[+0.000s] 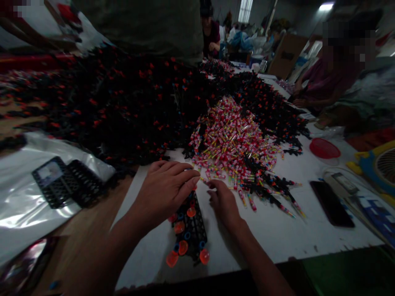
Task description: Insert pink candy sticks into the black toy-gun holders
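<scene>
My left hand (168,185) reaches over a black lattice basket (202,226), its fingers together and bent down over the far ends of several black toy guns. These guns carry round orange tips (183,247) and blue rings, pointing towards me. Just right of it, my right hand (224,201) has its fingers curled in a pinch at the near edge of a heap of small pink and yellow tubes (231,131). A thin colourful tube (203,179) shows at its fingertips, close to my left thumb. Blur hides the exact grip.
Large heaps of black toy guns (138,107) cover the table behind. More guns with tubes fitted (271,189) lie at right, near a phone (331,203), a red dish (325,148) and a fan (382,166). Black baskets (66,181) rest on plastic at left. Co-workers sit beyond.
</scene>
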Demonstrator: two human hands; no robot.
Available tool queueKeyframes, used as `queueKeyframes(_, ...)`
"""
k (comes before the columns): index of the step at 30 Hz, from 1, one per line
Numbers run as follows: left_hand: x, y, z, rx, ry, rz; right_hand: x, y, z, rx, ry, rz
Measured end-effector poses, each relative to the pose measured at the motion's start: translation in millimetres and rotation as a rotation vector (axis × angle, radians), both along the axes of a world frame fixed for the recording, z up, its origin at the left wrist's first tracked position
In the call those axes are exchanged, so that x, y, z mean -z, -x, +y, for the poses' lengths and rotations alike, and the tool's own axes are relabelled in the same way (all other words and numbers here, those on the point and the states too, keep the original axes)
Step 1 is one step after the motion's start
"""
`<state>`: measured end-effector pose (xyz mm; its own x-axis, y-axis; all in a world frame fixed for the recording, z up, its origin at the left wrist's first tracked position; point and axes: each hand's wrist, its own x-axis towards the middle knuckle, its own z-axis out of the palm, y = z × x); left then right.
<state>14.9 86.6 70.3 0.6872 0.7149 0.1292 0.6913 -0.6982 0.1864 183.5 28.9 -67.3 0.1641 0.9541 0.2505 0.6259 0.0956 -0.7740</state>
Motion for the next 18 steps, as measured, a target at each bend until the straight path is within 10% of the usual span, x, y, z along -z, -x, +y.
queueKeyframes(3,4.1,7,2,0.010,-0.019,-0.023,-10.0,-64,-31,0.257,-0.039,-0.211)
queueKeyframes(8,5.0,12,3,0.034,-0.038,-0.084,-12.6,-145,-69,0.504,0.332,-0.705)
queueKeyframes(18,3.8,-8,-2,-0.065,-0.106,-0.020,-10.1,-136,-57,0.385,0.275,-0.581)
